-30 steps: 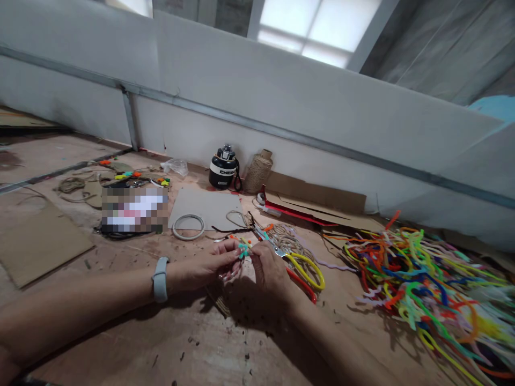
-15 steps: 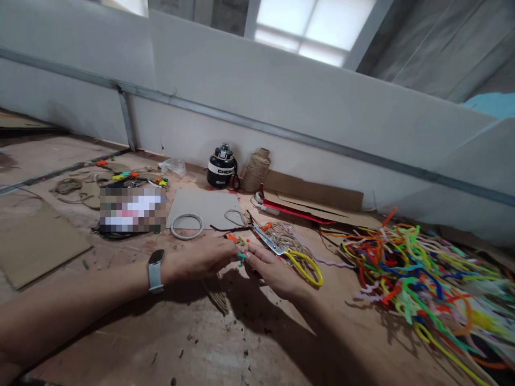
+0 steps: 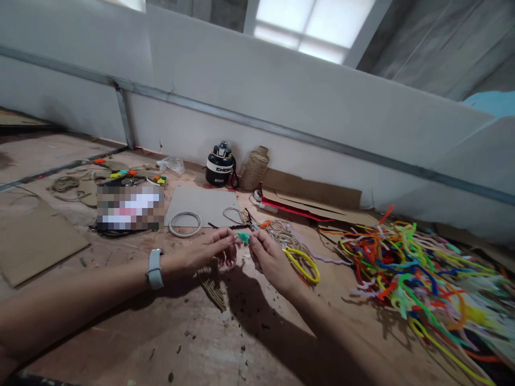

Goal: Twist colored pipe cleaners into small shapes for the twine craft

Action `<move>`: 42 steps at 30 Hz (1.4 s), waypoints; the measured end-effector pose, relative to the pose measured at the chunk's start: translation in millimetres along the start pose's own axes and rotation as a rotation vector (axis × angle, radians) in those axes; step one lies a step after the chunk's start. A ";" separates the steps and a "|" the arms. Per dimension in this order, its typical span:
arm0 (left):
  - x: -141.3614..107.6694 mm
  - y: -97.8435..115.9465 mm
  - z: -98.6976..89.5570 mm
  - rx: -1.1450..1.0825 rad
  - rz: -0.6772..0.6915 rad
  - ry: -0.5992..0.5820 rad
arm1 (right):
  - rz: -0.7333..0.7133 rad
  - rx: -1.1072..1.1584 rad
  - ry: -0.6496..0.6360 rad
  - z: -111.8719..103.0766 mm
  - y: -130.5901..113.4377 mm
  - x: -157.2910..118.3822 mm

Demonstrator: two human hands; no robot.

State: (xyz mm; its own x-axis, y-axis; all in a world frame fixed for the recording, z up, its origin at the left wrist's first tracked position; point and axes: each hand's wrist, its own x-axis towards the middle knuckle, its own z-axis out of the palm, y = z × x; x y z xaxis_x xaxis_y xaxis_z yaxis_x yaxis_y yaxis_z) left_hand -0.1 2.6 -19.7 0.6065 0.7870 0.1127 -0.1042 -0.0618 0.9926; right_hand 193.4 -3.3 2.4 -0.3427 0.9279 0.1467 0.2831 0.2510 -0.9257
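Observation:
A small green twisted piece, which looks like pipe cleaner, is between my two hands. My left hand pinches its left side, and a bundle of brown twine strands hangs below that palm. From the other side, the closed fingertips of my right hand grip the green piece's right end. Yellow-handled scissors lie just beyond my right hand, their blades partly hidden by it. Behind them is a tangle of thin cord.
Coloured pipe cleaners are heaped at the right. At the back stand a black bottle and a twine spool, beside cardboard strips. A metal ring overlaps a grey board. Cardboard lies left.
Both hands have risen slightly and turned, bringing the green piece up into clear view between the fingertips. The orange bits seen at the left fingers no longer show, and more of the twine bundle is visible.

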 end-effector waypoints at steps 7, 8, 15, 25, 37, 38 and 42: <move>-1.4 2.3 15.4 -0.241 -0.095 -0.010 | -0.333 -0.668 0.155 9.0 5.0 -6.8; -1.4 1.7 15.0 -0.248 -0.099 0.004 | -0.389 -0.771 0.160 9.9 6.9 -7.5; 2.8 -3.5 3.8 -0.158 -0.098 0.017 | -0.883 -1.290 0.243 5.7 16.9 -7.5; -2.1 7.2 -7.4 0.425 0.092 0.079 | -1.046 -1.283 0.115 -7.6 11.4 -5.6; -4.7 -1.2 0.0 0.940 0.267 0.159 | -0.989 -1.312 0.222 -6.9 13.7 -7.2; -5.0 -1.8 0.8 0.970 0.260 0.163 | -0.987 -1.308 0.226 -5.6 14.2 -7.8; -6.4 -1.8 2.2 1.086 0.220 0.151 | -0.995 -1.287 0.233 -1.6 15.1 -9.5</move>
State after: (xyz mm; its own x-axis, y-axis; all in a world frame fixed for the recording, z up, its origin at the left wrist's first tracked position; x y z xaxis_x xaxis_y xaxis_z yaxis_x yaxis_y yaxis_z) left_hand -2.1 -3.7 -22.1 0.5502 0.7546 0.3577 0.5908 -0.6544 0.4719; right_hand 202.4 -7.8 -12.4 -0.7338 0.2607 0.6274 0.6019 0.6777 0.4224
